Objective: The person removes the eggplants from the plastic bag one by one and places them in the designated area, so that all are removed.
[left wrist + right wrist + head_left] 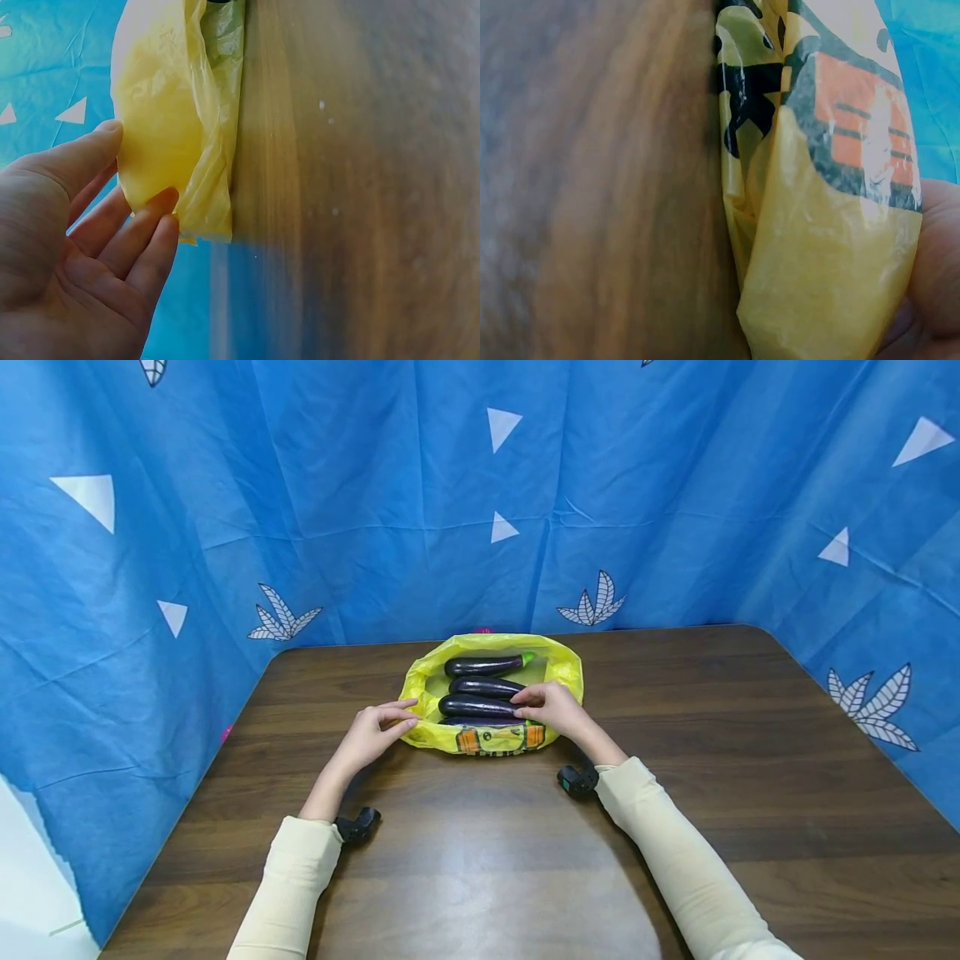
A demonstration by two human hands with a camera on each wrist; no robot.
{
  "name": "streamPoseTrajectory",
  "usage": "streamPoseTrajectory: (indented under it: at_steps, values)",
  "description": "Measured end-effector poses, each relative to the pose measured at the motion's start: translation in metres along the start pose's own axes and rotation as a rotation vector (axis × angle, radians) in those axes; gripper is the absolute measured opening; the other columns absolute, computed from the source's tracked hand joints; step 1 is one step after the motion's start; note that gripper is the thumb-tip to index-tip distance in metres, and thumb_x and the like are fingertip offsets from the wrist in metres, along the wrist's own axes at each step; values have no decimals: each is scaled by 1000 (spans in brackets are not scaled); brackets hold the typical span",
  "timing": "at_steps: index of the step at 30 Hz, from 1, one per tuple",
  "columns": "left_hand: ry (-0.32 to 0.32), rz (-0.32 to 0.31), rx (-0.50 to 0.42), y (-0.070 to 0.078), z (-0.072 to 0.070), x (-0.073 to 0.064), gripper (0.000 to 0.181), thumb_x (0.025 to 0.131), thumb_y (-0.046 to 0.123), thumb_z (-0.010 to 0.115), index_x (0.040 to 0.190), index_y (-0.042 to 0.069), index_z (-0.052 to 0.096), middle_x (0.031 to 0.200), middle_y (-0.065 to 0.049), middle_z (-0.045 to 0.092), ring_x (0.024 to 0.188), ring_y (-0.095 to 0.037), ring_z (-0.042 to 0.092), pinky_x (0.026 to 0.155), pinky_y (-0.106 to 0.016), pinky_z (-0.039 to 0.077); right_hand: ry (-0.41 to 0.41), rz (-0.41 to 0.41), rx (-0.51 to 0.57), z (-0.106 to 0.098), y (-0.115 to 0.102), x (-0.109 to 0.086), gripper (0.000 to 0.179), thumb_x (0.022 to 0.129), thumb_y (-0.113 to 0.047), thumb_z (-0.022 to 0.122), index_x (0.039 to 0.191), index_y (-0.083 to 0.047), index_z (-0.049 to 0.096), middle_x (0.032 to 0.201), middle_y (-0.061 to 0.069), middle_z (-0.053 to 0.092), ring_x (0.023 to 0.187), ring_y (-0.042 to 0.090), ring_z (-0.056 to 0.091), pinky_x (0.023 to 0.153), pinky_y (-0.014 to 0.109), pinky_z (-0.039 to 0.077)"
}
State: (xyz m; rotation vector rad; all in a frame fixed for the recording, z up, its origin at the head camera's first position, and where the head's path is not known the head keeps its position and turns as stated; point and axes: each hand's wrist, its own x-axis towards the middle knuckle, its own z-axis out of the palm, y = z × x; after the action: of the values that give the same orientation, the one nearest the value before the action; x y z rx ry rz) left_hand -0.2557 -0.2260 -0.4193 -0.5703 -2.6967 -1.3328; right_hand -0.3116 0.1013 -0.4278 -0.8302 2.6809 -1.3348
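Observation:
Several dark purple eggplants lie side by side in an open yellow plastic bag (570,672). The rearmost eggplant (483,667) shows its green stem end at the right. My right hand (553,706) reaches over the bag's right front rim and pinches the right end of an eggplant (474,706) near the front. In the right wrist view the printed bag front (832,255) hides most of that hand. At the bag's left end, my left hand (372,731) touches the rim with loosely extended fingers. The left wrist view shows its fingertips (166,201) against the yellow plastic (161,112).
The bag stands near the far edge of a brown wooden table (690,710). A blue patterned curtain (360,485) hangs behind the table and along its sides. Black wrist cameras sit on both wrists.

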Motion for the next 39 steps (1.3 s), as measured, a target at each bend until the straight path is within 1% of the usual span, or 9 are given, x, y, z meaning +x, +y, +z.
streamPoseTrajectory:
  at_steps: [7,15,16,19,22,26,28,31,39]
  values:
    - [-1,-15,-96,-5,-2,0,17,90,15,65,98,2,72,125,-9,58,119,-24,50,90,-34,45,2,2,-6,-1,0,0,19,84,-8,70,101,1,70,95,10,69,83,20,64,74,32,52]
    - [9,-1,-128,-8,-1,-1,17,89,13,65,97,-1,72,123,-13,58,117,-28,51,86,-24,46,14,18,-39,0,0,0,19,84,-9,71,101,1,70,94,9,69,82,20,64,73,32,52]
    - [17,3,-137,-7,-1,-1,17,89,13,66,96,-1,72,122,-14,59,116,-28,52,85,-22,46,15,19,-39,0,0,0,19,84,-9,71,101,1,70,94,9,69,83,20,64,73,32,52]
    - [31,8,-159,7,-2,-6,16,89,7,65,96,-6,70,120,-21,59,115,-34,52,84,-21,47,15,25,-32,2,1,-2,19,85,-9,70,101,0,70,94,9,68,84,21,64,73,32,53]
    - [50,-4,-157,6,0,-7,15,88,7,66,95,-5,70,118,-20,60,114,-32,53,84,-21,47,9,29,-21,3,1,-3,19,85,-9,70,102,0,70,94,9,68,84,21,64,73,32,53]
    - [67,-15,-155,-10,5,-5,15,87,12,68,94,-1,72,118,-15,61,113,-28,54,83,-22,48,7,22,-23,3,1,-5,18,85,-9,70,101,0,70,94,8,68,85,21,63,73,32,53]
    - [67,-15,-157,-9,5,-5,15,87,12,68,94,-2,71,118,-16,61,114,-29,54,83,-21,48,7,17,-24,3,1,-5,18,86,-9,69,102,0,70,94,8,68,85,21,64,73,32,53]
    - [66,-18,-174,-5,4,-5,16,87,10,67,94,-4,71,118,-18,61,114,-31,53,83,-22,48,9,18,-22,2,1,-5,19,86,-9,69,102,0,70,95,8,68,86,21,64,73,32,53]
    - [52,-36,-201,27,-2,-12,15,88,0,63,95,-13,66,118,-27,57,113,-38,52,84,-24,48,18,24,-38,0,-1,-6,20,86,-10,69,103,-2,70,97,8,68,88,22,63,76,33,52]
